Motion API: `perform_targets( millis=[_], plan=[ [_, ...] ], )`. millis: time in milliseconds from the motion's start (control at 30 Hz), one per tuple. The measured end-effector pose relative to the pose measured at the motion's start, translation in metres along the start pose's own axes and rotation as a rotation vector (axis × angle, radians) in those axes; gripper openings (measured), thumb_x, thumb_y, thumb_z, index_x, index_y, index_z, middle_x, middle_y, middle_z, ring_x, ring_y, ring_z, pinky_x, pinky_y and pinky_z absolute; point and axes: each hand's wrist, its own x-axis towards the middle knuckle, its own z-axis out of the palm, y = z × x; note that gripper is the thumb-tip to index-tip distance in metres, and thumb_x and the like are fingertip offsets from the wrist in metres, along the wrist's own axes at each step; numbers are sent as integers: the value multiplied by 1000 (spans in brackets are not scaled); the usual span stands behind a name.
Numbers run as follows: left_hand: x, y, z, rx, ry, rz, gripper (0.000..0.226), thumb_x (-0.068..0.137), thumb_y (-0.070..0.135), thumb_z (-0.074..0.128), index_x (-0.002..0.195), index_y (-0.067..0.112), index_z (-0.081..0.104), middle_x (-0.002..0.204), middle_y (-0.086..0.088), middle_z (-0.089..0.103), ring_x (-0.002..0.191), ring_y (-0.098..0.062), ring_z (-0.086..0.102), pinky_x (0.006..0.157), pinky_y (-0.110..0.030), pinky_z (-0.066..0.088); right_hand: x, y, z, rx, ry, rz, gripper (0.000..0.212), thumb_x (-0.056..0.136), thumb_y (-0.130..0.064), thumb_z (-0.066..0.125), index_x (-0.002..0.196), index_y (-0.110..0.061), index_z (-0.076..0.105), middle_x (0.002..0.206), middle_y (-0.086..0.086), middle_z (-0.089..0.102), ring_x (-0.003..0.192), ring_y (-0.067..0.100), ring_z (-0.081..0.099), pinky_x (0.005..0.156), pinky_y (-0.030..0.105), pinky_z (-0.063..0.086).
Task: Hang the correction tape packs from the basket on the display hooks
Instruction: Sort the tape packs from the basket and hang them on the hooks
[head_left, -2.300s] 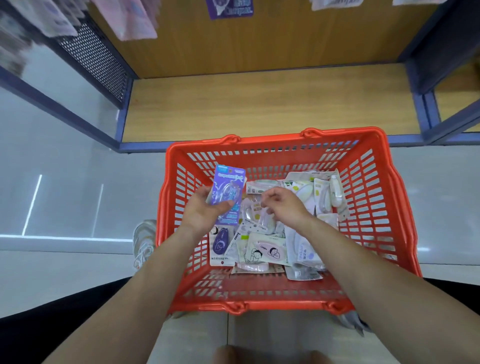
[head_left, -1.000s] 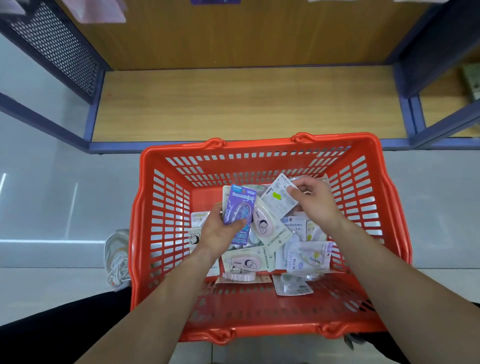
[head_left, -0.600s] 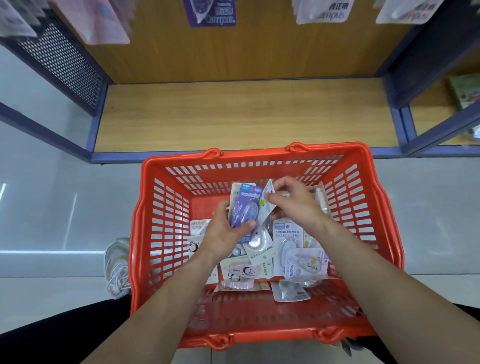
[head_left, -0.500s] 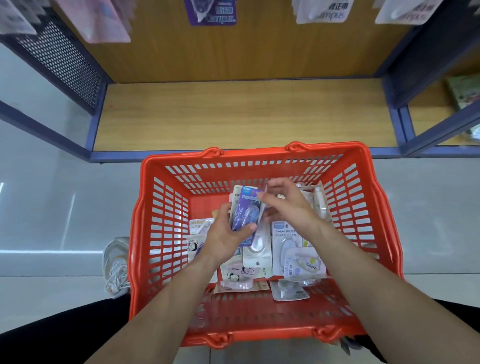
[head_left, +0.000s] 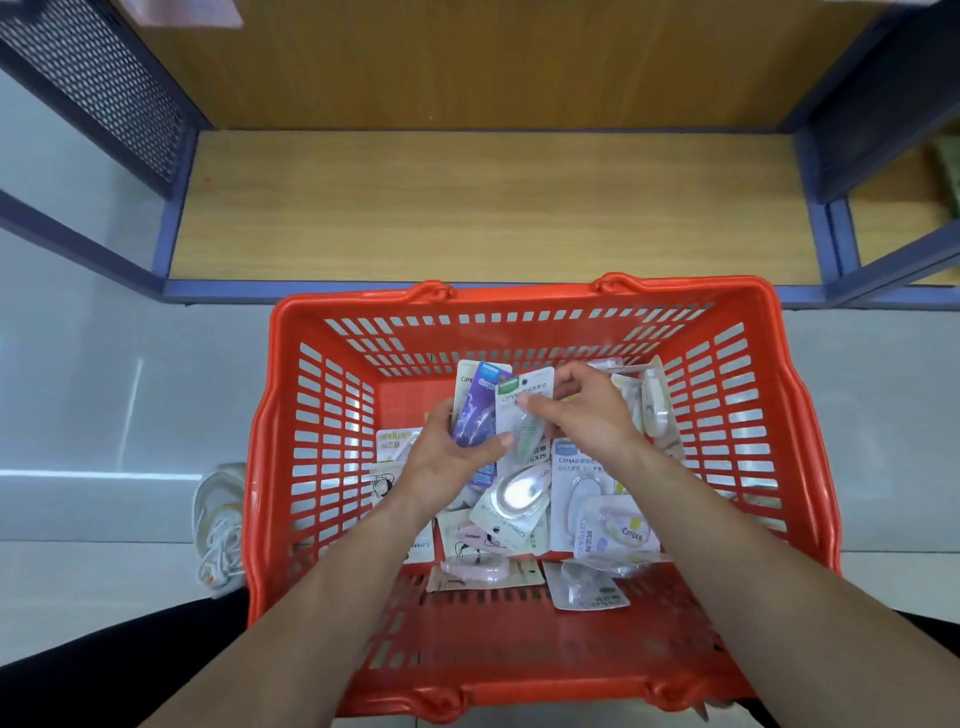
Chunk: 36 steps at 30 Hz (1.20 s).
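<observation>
Green-labelled pack, edge-on half second earlier, now lying face-up, overlapping right side of purple pack. Left hand gripping purple pack, fingers behind, thumb curling over front; another pack card showing behind it. Right hand pinching green-labelled pack near top between thumb and forefinger. Both hands hovering inside orange basket, above loose packs heaped on basket bottom. Basket sitting on pale floor, just before wooden shelf. Shoe showing left of basket.
</observation>
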Motion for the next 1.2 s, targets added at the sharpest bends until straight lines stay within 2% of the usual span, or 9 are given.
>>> perform_targets(
  millis=[100,233,333,433,533,767,967,1100,1200],
  plan=[
    [5,-3,-3,50,7,-30,63,70,35,93,119,34,54,118,4,70,102,-12,72,91,-40,59,0,0,9,34,-47,13,28,88,-22,80,79,-8,58,60,9,65,56,28,62,61,46,58],
    [7,-7,-6,64,25,-75,55,76,27,89,117,33,54,115,5,72,100,-15,73,89,-46,61,3,8,11,44,-22,41,14,97,-18,68,109,-9,68,92,6,71,69,28,73,76,48,63],
    [8,-7,-19,69,124,-105,45,83,20,84,111,32,51,107,8,71,93,-15,73,81,-41,62,1,27,-4,-302,-187,-27,24,99,-21,66,123,-19,66,113,-4,67,88,13,69,84,27,56],
    [7,-5,-31,27,209,-112,47,84,15,82,119,24,52,104,6,72,95,-18,73,88,-42,60,-7,46,-10,-581,-398,-82,53,86,-34,81,135,-25,62,127,-5,60,111,9,56,97,27,45],
    [3,-5,-34,25,236,-109,44,85,13,80,117,24,54,101,9,72,95,-17,72,90,-41,58,-9,55,-1,-741,-400,-204,80,79,-40,86,148,-36,47,137,-7,43,125,13,40,107,33,41],
    [-16,-1,-37,-9,253,-105,42,86,11,79,120,19,56,107,3,73,89,-11,72,78,-31,57,-12,54,11,-1064,-391,-278,93,77,-52,81,154,-42,30,138,-9,31,128,16,29,92,32,45],
    [-36,20,-47,64,250,-54,39,89,12,76,120,20,53,98,12,70,77,2,67,57,-14,51,-10,39,8,-916,-358,-212,63,69,-45,89,119,-39,51,114,-10,40,115,14,35,90,36,42],
    [-54,42,-57,125,217,-14,46,86,16,80,123,21,53,109,4,73,92,-14,73,82,-38,61,-16,23,-3,-637,-350,-214,26,80,-29,86,86,-30,60,94,-6,53,89,18,54,79,36,45],
    [-69,63,-63,157,212,22,53,84,21,81,128,22,51,111,4,72,96,-19,74,88,-47,61,-28,1,-17,-421,-279,-238,28,88,-17,79,80,-25,54,88,0,55,79,20,53,74,38,45]
  ],
)
